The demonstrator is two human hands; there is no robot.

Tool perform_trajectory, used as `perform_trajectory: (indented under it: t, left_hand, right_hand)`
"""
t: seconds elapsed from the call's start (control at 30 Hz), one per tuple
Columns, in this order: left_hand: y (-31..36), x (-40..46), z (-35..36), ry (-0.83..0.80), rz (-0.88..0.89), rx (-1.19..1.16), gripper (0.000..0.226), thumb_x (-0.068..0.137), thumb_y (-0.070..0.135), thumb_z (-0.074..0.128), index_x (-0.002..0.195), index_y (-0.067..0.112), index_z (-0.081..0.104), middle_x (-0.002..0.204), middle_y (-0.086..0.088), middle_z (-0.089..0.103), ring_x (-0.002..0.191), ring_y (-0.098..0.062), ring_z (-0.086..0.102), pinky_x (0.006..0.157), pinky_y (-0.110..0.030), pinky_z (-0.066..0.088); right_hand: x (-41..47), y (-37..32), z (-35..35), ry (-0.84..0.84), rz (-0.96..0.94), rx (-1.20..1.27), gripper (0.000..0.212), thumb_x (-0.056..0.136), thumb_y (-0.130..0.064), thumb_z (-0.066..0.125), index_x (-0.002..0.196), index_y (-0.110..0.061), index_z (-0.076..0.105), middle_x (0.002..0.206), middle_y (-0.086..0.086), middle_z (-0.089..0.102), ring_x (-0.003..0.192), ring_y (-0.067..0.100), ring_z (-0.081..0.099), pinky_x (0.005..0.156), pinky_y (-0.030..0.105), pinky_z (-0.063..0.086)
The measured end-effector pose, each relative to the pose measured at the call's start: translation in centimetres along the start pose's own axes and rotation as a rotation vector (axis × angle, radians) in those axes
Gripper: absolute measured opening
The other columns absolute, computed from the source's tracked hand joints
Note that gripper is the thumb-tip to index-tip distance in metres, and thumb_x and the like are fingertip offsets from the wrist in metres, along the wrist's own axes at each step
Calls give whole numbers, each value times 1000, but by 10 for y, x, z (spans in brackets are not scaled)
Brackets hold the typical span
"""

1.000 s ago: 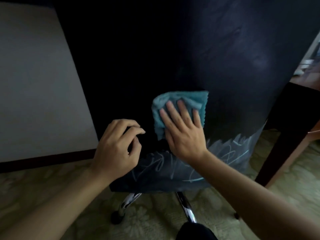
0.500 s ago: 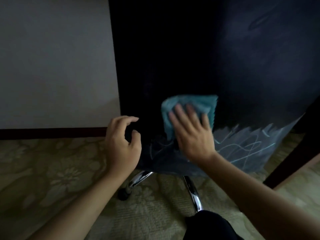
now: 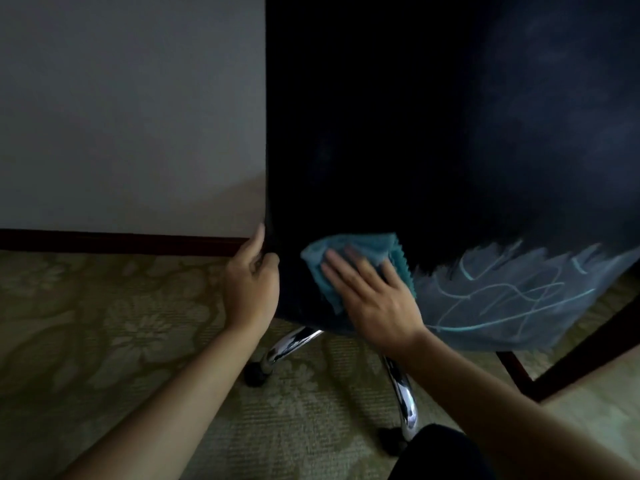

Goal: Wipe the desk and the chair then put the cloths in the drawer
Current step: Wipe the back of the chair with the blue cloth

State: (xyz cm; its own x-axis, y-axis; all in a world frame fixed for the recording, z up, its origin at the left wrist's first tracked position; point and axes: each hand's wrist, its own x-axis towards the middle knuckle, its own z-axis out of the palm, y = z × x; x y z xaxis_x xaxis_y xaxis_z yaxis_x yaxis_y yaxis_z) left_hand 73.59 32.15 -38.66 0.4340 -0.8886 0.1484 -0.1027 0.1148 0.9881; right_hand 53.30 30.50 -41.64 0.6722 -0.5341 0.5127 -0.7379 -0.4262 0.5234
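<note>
The dark back of the chair fills the upper middle and right of the head view, with pale chalk-like marks along its lower right. My right hand presses a teal cloth flat against the lower part of the chair back, fingers straight. My left hand grips the chair's left edge, thumb on the front and fingers curled round behind it. The desk and the drawer are out of sight.
Chrome chair legs with black casters stand on a patterned greenish carpet. A pale wall with a dark skirting board lies to the left. A dark wooden furniture leg stands at the right.
My right hand has slid the cloth down and left on the chair back. My left hand has moved from a loose curl onto the chair's left edge. The view has dropped lower.
</note>
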Motion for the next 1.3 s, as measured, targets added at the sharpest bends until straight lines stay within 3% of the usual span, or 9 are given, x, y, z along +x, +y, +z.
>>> perform_trajectory:
  t: [0.17, 0.3, 0.47, 0.7, 0.83, 0.93, 1.07, 1.17, 1.3]
  left_hand:
    - [-3, 15, -4, -13, -28, -142, 46, 92, 0, 56, 135, 16, 59, 101, 10, 68, 87, 5, 59, 77, -4, 44]
    - [-10, 23, -10, -99, -113, -272, 45, 87, 6, 55, 126, 24, 67, 127, 9, 67, 120, -4, 61, 107, -36, 47]
    - [-9, 32, -20, -162, -197, -334, 38, 97, 8, 49, 132, 15, 62, 132, 4, 63, 117, -6, 59, 92, -23, 51]
    - [-17, 38, -28, -195, -322, -445, 26, 101, 20, 44, 96, 18, 70, 90, 5, 75, 90, -7, 69, 83, -24, 51]
    - [-22, 50, -38, -257, -356, -405, 26, 100, 23, 45, 101, 16, 70, 102, -3, 73, 97, -15, 68, 87, -31, 51]
    - [-25, 54, -38, -330, -334, -299, 23, 100, 21, 47, 97, 18, 70, 102, -1, 72, 90, -7, 70, 80, -21, 52]
    - [-34, 50, -38, -301, -312, -199, 26, 76, 46, 67, 83, 23, 77, 90, -4, 75, 84, -16, 69, 74, -27, 50]
    - [-36, 44, -34, -275, -319, -242, 23, 97, 39, 55, 96, 24, 72, 91, -1, 75, 82, -10, 71, 62, -16, 52]
    - [-41, 34, -33, -224, -375, -210, 34, 76, 54, 66, 84, 22, 75, 96, -7, 75, 98, -27, 69, 87, -38, 53]
  right_hand:
    - [46, 10, -27, 118, 63, -1, 64, 94, -25, 47, 154, -15, 28, 161, 2, 18, 149, 21, 15, 120, 44, -4]
    - [91, 4, -41, 254, 240, 17, 57, 99, -25, 43, 153, -13, 30, 161, 4, 17, 150, 25, 12, 120, 49, -2]
    - [37, -34, 5, -127, -83, -70, 76, 91, -31, 54, 156, -14, 19, 163, 1, 5, 151, 22, -1, 118, 43, -17]
    - [106, -40, -27, 102, 183, 92, 62, 94, -29, 38, 153, -12, 29, 162, 4, 22, 150, 23, 11, 121, 46, -7]
    - [63, -85, 18, -179, -66, 9, 70, 89, -30, 46, 154, -14, 26, 162, 3, 19, 150, 20, 14, 118, 45, -17]
    - [32, -100, 36, -352, -100, 63, 77, 87, -28, 47, 156, -15, 16, 164, 2, 7, 150, 17, 1, 118, 42, -17]
    - [56, -87, 17, -233, -70, -30, 68, 92, -26, 25, 155, -11, 6, 163, 3, 0, 149, 19, -8, 117, 43, -22]
    - [72, -76, 8, -147, 12, -68, 68, 93, -29, 26, 156, -10, 6, 164, 4, 4, 150, 18, -7, 118, 45, -18]
    - [32, -95, 33, -246, -93, 35, 75, 88, -25, 39, 157, -11, 11, 164, 3, 5, 150, 22, -13, 118, 44, -19]
